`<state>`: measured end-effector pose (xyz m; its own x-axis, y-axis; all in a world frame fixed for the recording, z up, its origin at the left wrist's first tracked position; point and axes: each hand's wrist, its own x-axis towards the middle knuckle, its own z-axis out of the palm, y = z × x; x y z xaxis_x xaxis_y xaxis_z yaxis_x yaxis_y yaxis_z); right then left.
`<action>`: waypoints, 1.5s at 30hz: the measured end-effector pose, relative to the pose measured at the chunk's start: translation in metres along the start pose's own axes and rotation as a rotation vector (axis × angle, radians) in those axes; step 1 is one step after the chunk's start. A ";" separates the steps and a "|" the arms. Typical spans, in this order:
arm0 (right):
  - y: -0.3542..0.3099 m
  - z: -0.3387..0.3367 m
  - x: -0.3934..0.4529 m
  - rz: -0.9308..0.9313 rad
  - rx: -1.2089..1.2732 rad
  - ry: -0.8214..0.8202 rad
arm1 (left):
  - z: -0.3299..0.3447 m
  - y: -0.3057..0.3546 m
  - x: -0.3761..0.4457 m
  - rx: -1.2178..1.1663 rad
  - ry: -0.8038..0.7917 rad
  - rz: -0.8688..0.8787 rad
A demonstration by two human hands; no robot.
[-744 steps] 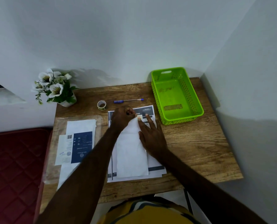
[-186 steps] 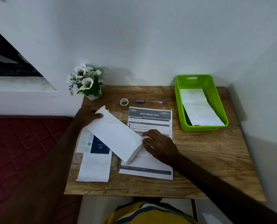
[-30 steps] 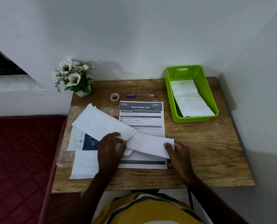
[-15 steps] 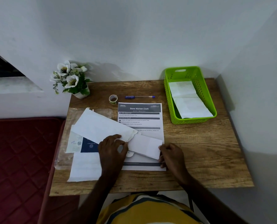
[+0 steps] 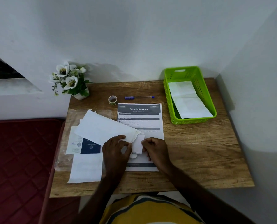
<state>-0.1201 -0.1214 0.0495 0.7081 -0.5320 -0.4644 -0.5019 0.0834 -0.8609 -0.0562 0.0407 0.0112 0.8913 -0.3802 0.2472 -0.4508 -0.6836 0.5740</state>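
- At the near edge of the wooden bench (image 5: 199,159), the left hand (image 5: 116,147) grips the mouth of a white envelope (image 5: 102,128). The right hand (image 5: 155,148) pinches a folded paper (image 5: 138,145) at that mouth, over a printed sheet (image 5: 141,117).
- A red mattress (image 5: 21,151) lies left of the bench.
- On the far side are a tape roll (image 5: 112,99), a pen (image 5: 139,97), flowers (image 5: 70,80) and a green basket (image 5: 203,94) holding papers, in the corner of the white walls.

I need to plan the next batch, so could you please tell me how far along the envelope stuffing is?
Done: one white envelope lies in the green basket. In hand: the left hand holds the mouth of a second envelope while the right hand pushes a folded sheet in, partly outside. Left: probably closing it, placing it in the basket, and perhaps the loose papers on the left.
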 end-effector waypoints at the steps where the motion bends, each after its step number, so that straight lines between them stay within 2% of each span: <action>1: -0.002 0.004 0.001 -0.008 -0.014 -0.006 | 0.000 0.002 0.000 -0.001 -0.002 0.000; 6: -0.005 0.019 0.011 0.003 -0.094 0.044 | 0.000 0.009 0.000 0.044 -0.012 -0.025; 11: -0.002 0.019 0.014 0.037 -0.123 0.070 | 0.005 -0.002 -0.001 0.191 -0.054 -0.067; 17: -0.001 0.018 0.014 0.065 -0.176 0.064 | 0.012 -0.010 0.001 0.281 0.000 0.049; 24: -0.002 0.013 0.011 0.115 -0.127 0.084 | 0.002 -0.004 0.005 0.169 0.050 -0.007; 31: -0.011 0.026 0.003 0.136 0.029 -0.016 | 0.004 0.011 0.006 0.062 0.001 0.009; 38: -0.010 0.030 0.012 0.156 0.077 -0.048 | 0.007 0.008 0.010 -0.004 -0.008 0.004; 45: 0.000 0.014 0.011 0.115 0.018 0.201 | 0.013 -0.018 0.010 0.089 -0.064 0.136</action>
<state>-0.1057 -0.1153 0.0411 0.5324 -0.6753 -0.5104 -0.5633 0.1674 -0.8091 -0.0394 0.0412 -0.0071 0.8183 -0.5098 0.2656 -0.5719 -0.6747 0.4666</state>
